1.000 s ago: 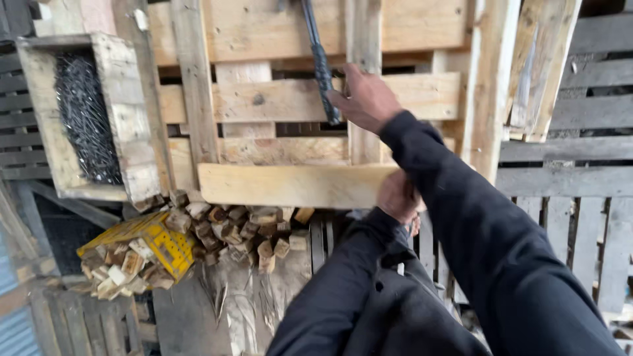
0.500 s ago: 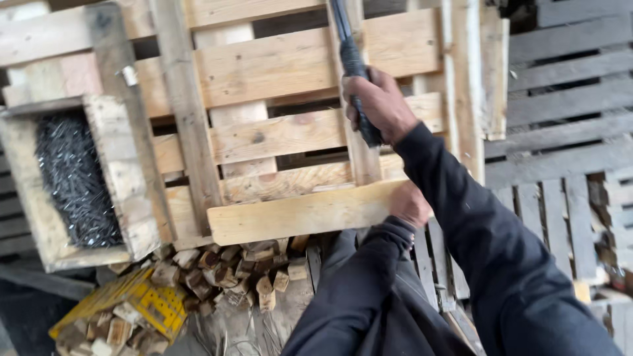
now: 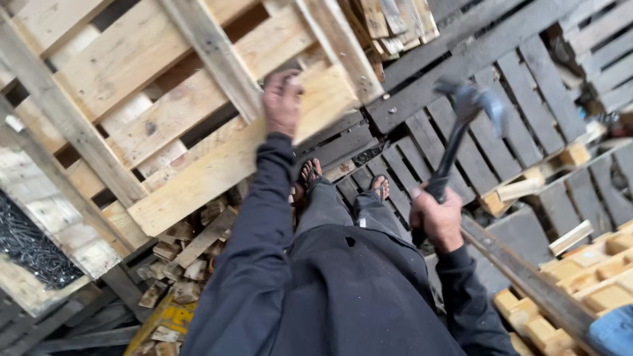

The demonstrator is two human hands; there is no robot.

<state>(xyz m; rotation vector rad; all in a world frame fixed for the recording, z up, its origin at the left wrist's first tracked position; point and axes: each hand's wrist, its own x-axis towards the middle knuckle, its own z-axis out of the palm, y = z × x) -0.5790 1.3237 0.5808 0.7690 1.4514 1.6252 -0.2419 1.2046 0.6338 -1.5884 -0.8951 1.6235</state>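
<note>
pale plank (image 3: 244,165) tilted; dark hammer (image 3: 461,125) raised.

Hammer (image 3: 476,105) head — motion-blurred

A wooden box of dark nails (image 3: 30,247) stood beside scattered wood offcuts (image 3: 181,254), with grey pallets (image 3: 521,86) and pale blocks (image 3: 587,277) nearby.

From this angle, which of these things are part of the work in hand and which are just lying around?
In hand:
- left hand on the loose plank
- right hand gripping the hammer
- light wooden pallet

Lying about:
- box of nails
- heap of wood blocks
- dark pallets
- yellow bag
</note>
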